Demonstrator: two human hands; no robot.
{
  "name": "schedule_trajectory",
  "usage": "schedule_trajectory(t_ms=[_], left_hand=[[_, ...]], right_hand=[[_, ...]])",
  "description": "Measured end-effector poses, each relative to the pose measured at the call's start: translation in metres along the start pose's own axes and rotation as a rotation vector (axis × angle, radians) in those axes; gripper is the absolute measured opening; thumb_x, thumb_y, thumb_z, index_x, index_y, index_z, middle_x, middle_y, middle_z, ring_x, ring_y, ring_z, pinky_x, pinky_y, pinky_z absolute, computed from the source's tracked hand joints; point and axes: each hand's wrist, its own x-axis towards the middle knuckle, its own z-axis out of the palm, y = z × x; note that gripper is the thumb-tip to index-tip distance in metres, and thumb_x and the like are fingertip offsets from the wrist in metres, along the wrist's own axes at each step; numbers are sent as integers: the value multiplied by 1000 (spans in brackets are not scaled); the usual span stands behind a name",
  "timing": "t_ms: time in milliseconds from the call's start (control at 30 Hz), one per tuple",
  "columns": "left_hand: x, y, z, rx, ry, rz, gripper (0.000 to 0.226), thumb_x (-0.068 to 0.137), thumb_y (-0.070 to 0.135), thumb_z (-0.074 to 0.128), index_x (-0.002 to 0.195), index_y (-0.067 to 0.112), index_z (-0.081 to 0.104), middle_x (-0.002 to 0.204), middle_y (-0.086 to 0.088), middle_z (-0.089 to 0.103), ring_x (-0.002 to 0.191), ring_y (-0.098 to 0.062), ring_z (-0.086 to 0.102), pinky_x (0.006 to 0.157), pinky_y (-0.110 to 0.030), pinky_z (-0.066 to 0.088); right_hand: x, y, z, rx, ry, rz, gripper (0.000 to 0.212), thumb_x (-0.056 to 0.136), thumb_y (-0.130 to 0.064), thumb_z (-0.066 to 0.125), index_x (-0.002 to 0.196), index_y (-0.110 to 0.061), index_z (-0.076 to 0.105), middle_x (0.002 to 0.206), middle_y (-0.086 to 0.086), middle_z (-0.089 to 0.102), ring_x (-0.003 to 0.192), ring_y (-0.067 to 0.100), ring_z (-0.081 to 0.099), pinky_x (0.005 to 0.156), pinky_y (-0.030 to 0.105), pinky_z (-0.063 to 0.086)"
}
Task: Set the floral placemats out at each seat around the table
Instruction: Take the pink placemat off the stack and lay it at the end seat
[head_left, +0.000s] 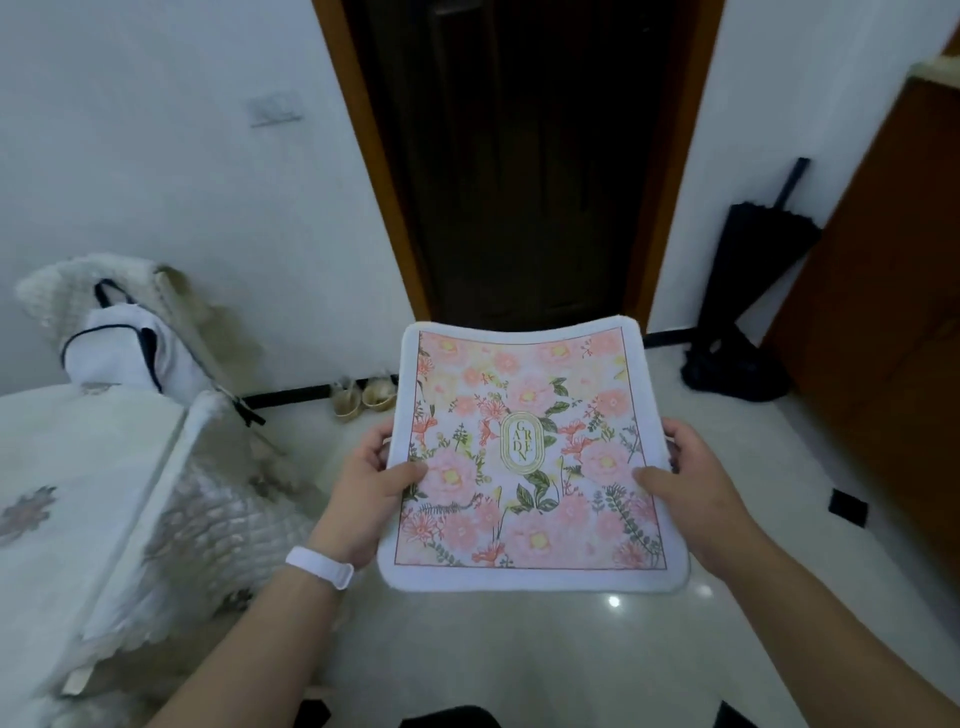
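Observation:
I hold a floral placemat (524, 457) flat in the air in front of me, above the pale floor. It is white-edged with pink flowers, green leaves and a gold oval reading GARDEN. My left hand (369, 483) grips its left edge, thumb on top; a white band sits on that wrist. My right hand (691, 478) grips its right edge the same way. The table (67, 467), covered in a white quilted cloth, lies to my left, apart from the mat.
A chair with a white bag (124, 348) on it stands behind the table at the left wall. A dark doorway (519, 156) is straight ahead. Slippers (363, 397) lie by the wall. A black folded umbrella (743, 291) leans at right beside a wooden cabinet (893, 312).

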Motion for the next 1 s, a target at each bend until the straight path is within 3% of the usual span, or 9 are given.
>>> schedule_trajectory(t_ms=[200,300,500,733,867,1000], left_hand=[[57,-7,-31,-46,116,-40,35,88,-12,56,112,14,58,99,-13,74,83,-35,72,65,-45,60],[103,-9,-48,-66,135,-43,35,87,-13,57,109,14,58,98,-12,74,82,-33,72,66,-45,60],[207,2,-96,-170,144,-77,35,87,-13,56,112,12,56,94,-9,75,83,-32,72,66,-45,59],[299,46,-165,-190,187,-56,35,87,-12,57,112,13,57,94,-6,75,84,-31,73,65,-43,59],[330,66,-201,-231,240,-6,40,85,-15,56,115,11,58,105,-12,72,90,-35,71,75,-49,57],[347,73,-245,-278,354,16,39,84,-16,57,116,8,57,104,-14,72,89,-35,71,75,-50,57]], right_hand=[[79,-7,52,-77,-98,37,43,88,5,57,103,-35,53,100,-5,67,90,20,68,76,44,58],[125,-12,82,-119,-97,40,42,88,5,57,111,-29,52,99,-7,66,89,16,67,69,34,55],[219,-41,156,-181,-102,60,40,90,4,56,110,-30,52,99,-6,66,85,13,66,62,29,52],[307,-97,247,-272,-132,-18,41,91,1,56,115,-31,50,100,-11,64,88,12,65,63,31,52],[345,-120,294,-280,-180,-36,40,90,1,56,117,-29,51,102,-9,64,88,13,65,61,31,51],[384,-138,343,-274,-275,-52,39,91,4,56,113,-27,53,103,-5,67,91,16,66,66,34,54]])
